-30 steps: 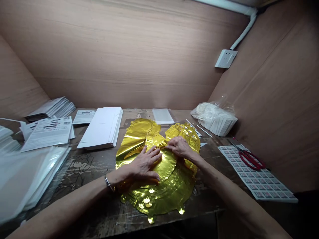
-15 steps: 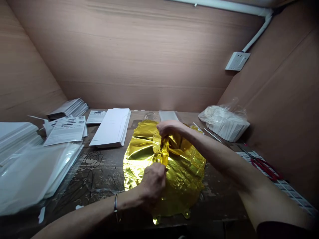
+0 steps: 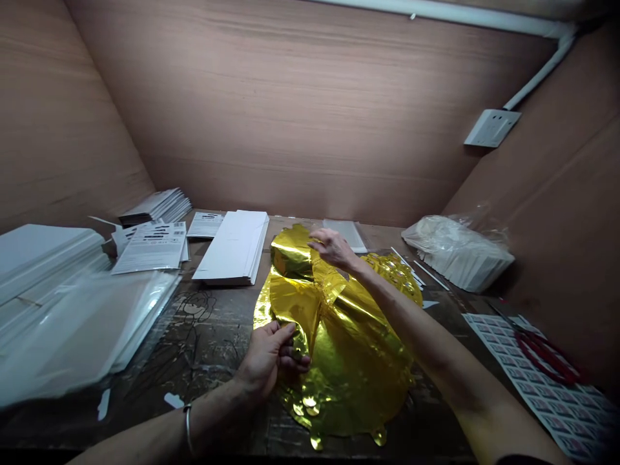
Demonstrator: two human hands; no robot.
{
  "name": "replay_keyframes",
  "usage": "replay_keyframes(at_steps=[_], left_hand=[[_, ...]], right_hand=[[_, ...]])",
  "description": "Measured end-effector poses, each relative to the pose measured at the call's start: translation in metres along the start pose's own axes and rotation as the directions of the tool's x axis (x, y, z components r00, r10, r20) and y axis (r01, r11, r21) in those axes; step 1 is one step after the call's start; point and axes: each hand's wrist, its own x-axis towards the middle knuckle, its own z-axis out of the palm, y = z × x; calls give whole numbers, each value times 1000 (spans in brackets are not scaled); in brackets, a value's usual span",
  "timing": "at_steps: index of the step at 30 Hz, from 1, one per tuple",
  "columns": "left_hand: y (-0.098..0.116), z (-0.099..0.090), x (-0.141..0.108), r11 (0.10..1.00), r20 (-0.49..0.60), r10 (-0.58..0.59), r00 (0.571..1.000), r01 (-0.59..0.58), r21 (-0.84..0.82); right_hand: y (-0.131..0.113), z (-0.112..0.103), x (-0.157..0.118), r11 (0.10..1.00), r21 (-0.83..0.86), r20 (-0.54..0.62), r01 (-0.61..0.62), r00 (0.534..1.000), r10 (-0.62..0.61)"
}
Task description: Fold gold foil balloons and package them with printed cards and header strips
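Note:
Shiny gold foil balloons [image 3: 358, 361], flat and creased, lie in a loose pile on the dark worn table in front of me. My left hand [image 3: 274, 355] pinches the near edge of a gold piece between thumb and fingers, palm partly turned up; a silver bracelet is on that wrist. At the far edge of the foil is my right hand [image 3: 334, 247], its fingers curled. Whether they grip the foil's edge there is hard to make out. Small round tabs stick out along the near rim of the foil.
Left are a white card stack [image 3: 232, 248], printed cards [image 3: 152, 248] and clear plastic sleeves [image 3: 97, 329]. Behind the foil lies a clear packet [image 3: 345, 234]. Right are white sticks [image 3: 431, 276], a bagged white stack [image 3: 460, 252], red-handled scissors [image 3: 547, 355] and a sticker sheet [image 3: 527, 374].
Bunched foil between my hands has been spread out flatter. My left hand has moved left and turned palm up; my right hand has loosened from a fist. The view has shifted left.

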Motion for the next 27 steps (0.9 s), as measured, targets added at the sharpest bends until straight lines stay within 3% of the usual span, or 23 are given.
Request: replay_keyframes(at_steps=[2, 6, 11, 13, 14, 15, 16, 17, 18, 19, 20, 21, 22, 24, 25, 27], left_hand=[[-1, -1, 0, 999, 5, -32, 999, 32, 5], [-2, -2, 2, 994, 38, -82, 996, 79, 69], [-5, -7, -2, 991, 53, -76, 996, 70, 116], [-3, -12, -7, 962, 74, -62, 995, 39, 271], [0, -15, -11, 914, 58, 3, 998, -26, 404], [4, -18, -14, 821, 41, 124, 991, -126, 556], [8, -20, -18, 671, 56, 289, 956, -243, 701], [12, -21, -21, 468, 125, 455, 881, -357, 808], [15, -21, -24, 236, 254, 572, 780, -453, 860], [16, -20, -25, 6, 417, 607, 677, -528, 849], [15, -19, -26, -194, 571, 565, 596, -576, 794], [12, -18, -25, -350, 685, 485, 544, -597, 722], [7, -18, -23, -465, 754, 400, 521, -594, 657], [-6, -17, -18, -602, 788, 297, 539, -535, 593], [-12, -18, -15, -638, 783, 278, 557, -502, 584], [-18, -20, -10, -670, 785, 278, 553, -474, 571]], right_hand=[[11, 5, -26, 1000, 15, 36, -5, 999, 5], [10, 21, -67, 987, -72, 64, 140, 989, -136], [-9, 39, -82, 964, -40, 234, 262, 941, -246], [-14, 44, -82, 965, -27, 276, 259, 930, -242], [-15, 46, -82, 968, -24, 290, 251, 928, -234], [-16, 48, -81, 969, -23, 301, 245, 926, -227], [-16, 49, -81, 971, -22, 306, 238, 926, -220], [-16, 51, -81, 972, -22, 309, 234, 926, -216], [-17, 52, -81, 973, -25, 310, 230, 927, -211], [-17, 52, -81, 974, -29, 311, 226, 928, -206], [-18, 52, -80, 974, -32, 312, 223, 928, -203], [-19, 52, -80, 975, -34, 314, 220, 929, -198], [-19, 52, -80, 976, -34, 315, 217, 929, -195], [-20, 51, -79, 975, -28, 320, 219, 927, -198], [-20, 51, -79, 974, -21, 323, 224, 924, -205], [-18, 50, -77, 974, 16, 330, 225, 919, -218]])
